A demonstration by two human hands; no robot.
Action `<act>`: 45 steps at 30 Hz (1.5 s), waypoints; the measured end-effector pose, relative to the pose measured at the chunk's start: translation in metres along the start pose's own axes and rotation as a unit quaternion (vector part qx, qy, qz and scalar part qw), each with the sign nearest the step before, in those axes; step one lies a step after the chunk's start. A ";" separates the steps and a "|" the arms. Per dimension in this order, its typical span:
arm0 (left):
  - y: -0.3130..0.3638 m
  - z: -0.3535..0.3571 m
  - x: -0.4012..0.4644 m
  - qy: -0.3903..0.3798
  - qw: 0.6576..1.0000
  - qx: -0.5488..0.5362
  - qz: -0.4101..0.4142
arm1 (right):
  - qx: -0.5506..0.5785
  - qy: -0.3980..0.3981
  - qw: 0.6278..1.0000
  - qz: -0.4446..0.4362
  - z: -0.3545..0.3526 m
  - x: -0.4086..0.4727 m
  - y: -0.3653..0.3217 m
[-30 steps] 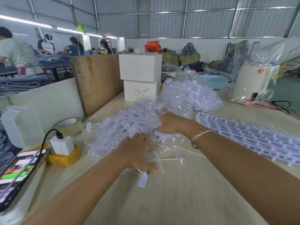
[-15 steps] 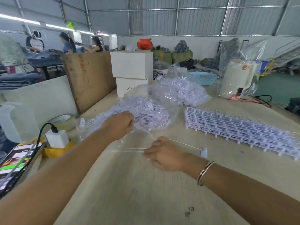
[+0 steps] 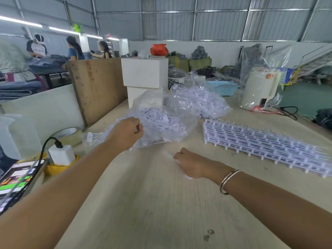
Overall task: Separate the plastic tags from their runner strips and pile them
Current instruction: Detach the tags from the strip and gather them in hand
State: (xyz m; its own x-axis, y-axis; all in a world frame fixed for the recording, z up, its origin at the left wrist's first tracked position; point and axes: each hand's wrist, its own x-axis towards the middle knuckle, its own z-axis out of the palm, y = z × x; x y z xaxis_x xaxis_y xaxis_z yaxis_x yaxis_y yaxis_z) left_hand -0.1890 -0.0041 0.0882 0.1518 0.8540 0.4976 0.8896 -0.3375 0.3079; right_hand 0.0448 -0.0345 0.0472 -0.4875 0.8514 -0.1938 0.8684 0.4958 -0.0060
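The right hand [image 3: 193,163] lies low on the table [image 3: 152,203] at about five o'clock from the bag, fingers curled under and blurred; pale smears at its fingertips may be loose tags, but I cannot tell whether it pinches anything. Farther out, toward eleven o'clock from it, the left hand [image 3: 128,132] has its fingers bunched on the near edge of the clear plastic bag [image 3: 161,121], gripping the film with some thin tag stems beneath. The bag bulges with separated tags [image 3: 158,120], a loose heap of small white plates on hair-thin stalks. They look almost weightless, springy and prone to tangle or scatter, so they are best gathered in a bunch by the stems, or moved by the bag itself; the film is slick and slack and calls for a gathered fistful. At three o'clock from the bag, apart from both hands, lies the stack of runner strips [image 3: 265,142], flat, stiff, comb-like grids with tags attached; these I judge light but rigid, best held by the spine while the tags are twisted off. Behind, at one o'clock, a second bag of tags [image 3: 203,103] rests near the white boxes [image 3: 144,76].
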 end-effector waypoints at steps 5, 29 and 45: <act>-0.001 -0.010 0.020 0.060 0.996 -0.054 -0.046 | -0.021 0.028 0.999 0.006 0.009 -0.015 0.016; 0.024 -0.033 0.010 -0.002 0.929 -0.352 -0.114 | 0.078 0.164 0.983 -0.040 -0.102 -0.047 -0.005; -0.007 -0.059 0.008 0.097 0.814 -0.532 -0.213 | -0.190 0.094 0.977 0.035 -0.060 0.095 -0.003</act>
State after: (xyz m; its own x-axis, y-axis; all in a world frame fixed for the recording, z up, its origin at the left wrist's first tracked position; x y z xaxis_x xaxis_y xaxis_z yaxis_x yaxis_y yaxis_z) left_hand -0.2192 -0.0183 0.1378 -0.2352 0.9394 0.2493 -0.0473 -0.2672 0.9625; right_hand -0.0091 0.0549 0.0878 -0.4669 0.8843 0.0032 0.8213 0.4324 0.3721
